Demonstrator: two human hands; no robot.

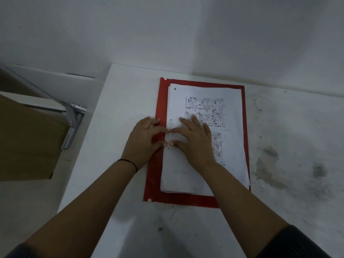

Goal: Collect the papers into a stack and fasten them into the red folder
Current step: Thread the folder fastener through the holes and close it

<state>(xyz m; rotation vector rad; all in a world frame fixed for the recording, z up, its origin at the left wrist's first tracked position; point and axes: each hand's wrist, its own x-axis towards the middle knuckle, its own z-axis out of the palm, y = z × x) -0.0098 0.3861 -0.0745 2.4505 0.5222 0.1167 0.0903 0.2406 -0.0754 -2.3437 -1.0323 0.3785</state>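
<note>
Two forearms reach over a white worktop [115,112]; left hand [143,140] and right hand [195,144], fingers flat in released grip, press the fastener strip [169,135] on stacked papers [230,146] in the red folder [178,199].

left hand [143,140], right hand [195,142] | on fastener [169,134] | papers [204,146] on red folder [245,127]

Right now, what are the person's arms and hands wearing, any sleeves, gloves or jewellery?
Both hands are bare, with no gloves or rings visible. The left hand has a thin dark band around its wrist. The right hand has a bare wrist. Both forearms are uncovered, with dark ribbed sleeves pushed up near the elbows at the bottom corners of the view.
</note>
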